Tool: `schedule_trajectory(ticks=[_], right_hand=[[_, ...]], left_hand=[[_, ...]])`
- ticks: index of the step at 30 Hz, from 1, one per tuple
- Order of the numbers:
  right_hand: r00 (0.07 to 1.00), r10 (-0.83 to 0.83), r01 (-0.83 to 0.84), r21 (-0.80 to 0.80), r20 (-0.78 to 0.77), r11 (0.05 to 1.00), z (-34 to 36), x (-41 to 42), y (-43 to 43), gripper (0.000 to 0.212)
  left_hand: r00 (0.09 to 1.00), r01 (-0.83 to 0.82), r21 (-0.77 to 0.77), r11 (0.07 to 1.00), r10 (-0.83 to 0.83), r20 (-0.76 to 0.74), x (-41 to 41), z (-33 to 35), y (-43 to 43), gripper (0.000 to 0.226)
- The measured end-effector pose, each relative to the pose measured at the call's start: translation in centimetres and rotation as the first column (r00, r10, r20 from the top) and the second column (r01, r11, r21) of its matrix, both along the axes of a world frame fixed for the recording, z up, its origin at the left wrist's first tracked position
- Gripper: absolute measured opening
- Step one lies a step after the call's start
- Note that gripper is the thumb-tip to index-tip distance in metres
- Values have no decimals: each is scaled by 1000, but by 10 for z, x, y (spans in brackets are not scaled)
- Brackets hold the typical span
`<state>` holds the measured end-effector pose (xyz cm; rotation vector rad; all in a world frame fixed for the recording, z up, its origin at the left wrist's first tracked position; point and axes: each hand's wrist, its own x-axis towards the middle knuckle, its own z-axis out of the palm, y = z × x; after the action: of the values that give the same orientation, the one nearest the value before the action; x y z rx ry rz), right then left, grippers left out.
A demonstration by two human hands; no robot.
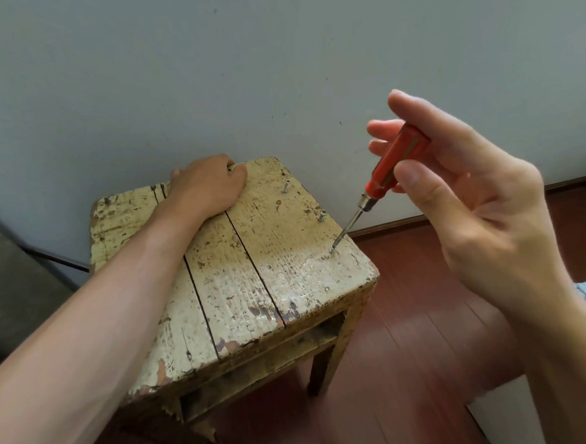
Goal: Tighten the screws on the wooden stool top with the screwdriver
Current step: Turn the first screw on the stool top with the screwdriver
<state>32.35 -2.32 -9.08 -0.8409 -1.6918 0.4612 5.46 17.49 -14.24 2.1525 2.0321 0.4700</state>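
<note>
Right hand (pixel 472 204) pinches the screwdriver (pixel 389 168), shaft slanting down-left onto the near screw (pixel 331 250); left hand (pixel 210 187) grips the stool top (pixel 288 277).

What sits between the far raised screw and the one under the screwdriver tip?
A third screw, also standing proud of the stool top, near its right edge; the head view shows it.

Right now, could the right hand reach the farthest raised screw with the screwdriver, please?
Probably yes: the farthest screw stands uncovered along the same edge as the screwdriver, and the left hand holds the stool top well apart from it.
</note>
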Motion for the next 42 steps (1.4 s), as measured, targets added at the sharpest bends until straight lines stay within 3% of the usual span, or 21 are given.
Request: schedule_trajectory(ticks=[4,20,26,30,42], right_hand=[[999,35,-35,3,-22,999,1,0,0,46],[982,-187,189,105,-32,976,-3,-9,3,36],[1000,7,-7,10,-19,1000,-3,3,0,45],[999,44,-44,17,-9,999,0,3,0,45],[981,-185,190,109,-50,976,-3,-10,2,28]], left_hand=[[1000,0,-4,1000,0,-4,1,0,-1,52],[1000,9,7,1000,-9,-4,0,2,-3,50],[1000,5,1,1000,-5,-2,1,2,-4,50],[1000,5,-2,1000,-5,-1,1,3,-4,50],[1000,-7,-22,1000,7,-2,2,5,-5,51]])
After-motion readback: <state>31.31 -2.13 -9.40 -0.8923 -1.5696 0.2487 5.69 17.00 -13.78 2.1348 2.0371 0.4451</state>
